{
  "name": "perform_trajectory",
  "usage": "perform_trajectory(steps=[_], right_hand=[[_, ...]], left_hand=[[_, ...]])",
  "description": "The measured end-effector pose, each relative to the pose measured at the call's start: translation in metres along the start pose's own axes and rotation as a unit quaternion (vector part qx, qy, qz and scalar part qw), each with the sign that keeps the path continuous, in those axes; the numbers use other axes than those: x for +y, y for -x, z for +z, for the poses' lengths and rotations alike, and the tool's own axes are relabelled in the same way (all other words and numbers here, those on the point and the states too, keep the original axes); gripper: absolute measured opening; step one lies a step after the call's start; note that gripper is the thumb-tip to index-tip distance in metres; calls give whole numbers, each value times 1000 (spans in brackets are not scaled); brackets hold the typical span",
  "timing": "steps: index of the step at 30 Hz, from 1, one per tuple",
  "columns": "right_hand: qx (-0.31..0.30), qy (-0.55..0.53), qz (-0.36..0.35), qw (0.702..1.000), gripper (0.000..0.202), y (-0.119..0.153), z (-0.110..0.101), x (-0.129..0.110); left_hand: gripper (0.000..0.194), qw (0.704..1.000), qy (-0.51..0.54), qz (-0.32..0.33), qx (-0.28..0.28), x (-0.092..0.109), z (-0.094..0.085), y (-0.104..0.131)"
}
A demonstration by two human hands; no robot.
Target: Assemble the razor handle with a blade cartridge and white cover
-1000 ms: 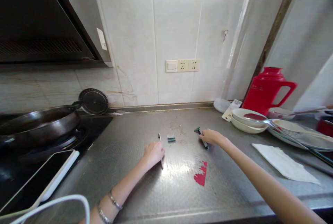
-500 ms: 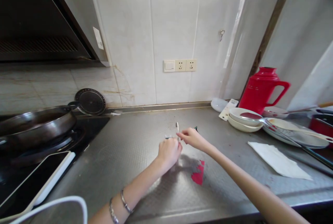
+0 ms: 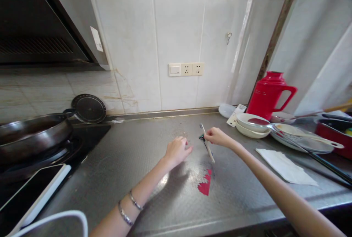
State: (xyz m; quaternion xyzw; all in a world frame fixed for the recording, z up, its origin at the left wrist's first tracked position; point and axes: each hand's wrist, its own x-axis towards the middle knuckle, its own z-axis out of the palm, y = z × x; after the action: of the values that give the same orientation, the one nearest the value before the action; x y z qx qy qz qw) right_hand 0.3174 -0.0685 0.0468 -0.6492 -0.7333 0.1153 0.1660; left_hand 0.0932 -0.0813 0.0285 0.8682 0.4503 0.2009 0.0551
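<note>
My right hand (image 3: 216, 136) pinches a pale toothbrush (image 3: 210, 154) by its middle, its dark-bristled head pointing toward the wall and its handle slanting toward me. Right beside the brush is a dark razor-like item (image 3: 202, 137), partly covered by the brush and my fingers. Left of these, my left hand (image 3: 177, 151) hovers over the steel counter (image 3: 123, 178), thumb apart from the loosely bent fingers, and I see nothing in it. A torn pink-red piece (image 3: 205, 185) lies on the counter nearer to me.
At left, a metal pan (image 3: 33, 134) sits on the black stove beside a phone-like device (image 3: 33, 196) and white cable (image 3: 68, 213). At right stand a red thermos jug (image 3: 265, 95), stacked bowls (image 3: 251, 131), plates with utensils, and a white napkin (image 3: 284, 165).
My left hand has let go of the toothbrush and loosened. My right hand has carried the brush to the right, beside the razor-like item, and tilted it. The view has shifted slightly.
</note>
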Motion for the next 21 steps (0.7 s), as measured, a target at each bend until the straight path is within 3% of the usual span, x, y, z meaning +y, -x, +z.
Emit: perform_trajectory(steps=[3,7,13,21], right_hand=[[-66,25,33,997,28,-5,-7,38],[-117,33,65,990,28,-7,4,68],[-146,36,68,986,31,-14,22,76],[-136,42,51,989,32,-17,25,71]], left_hand=[[36,999,-18,27,-22,-33,-2,-8],[53,996,-51,-13,-73,-67,4,-13],[60,987,-64,-56,-139,-84,16,-15],[55,991,-51,-53,-116,-94,18,-14]])
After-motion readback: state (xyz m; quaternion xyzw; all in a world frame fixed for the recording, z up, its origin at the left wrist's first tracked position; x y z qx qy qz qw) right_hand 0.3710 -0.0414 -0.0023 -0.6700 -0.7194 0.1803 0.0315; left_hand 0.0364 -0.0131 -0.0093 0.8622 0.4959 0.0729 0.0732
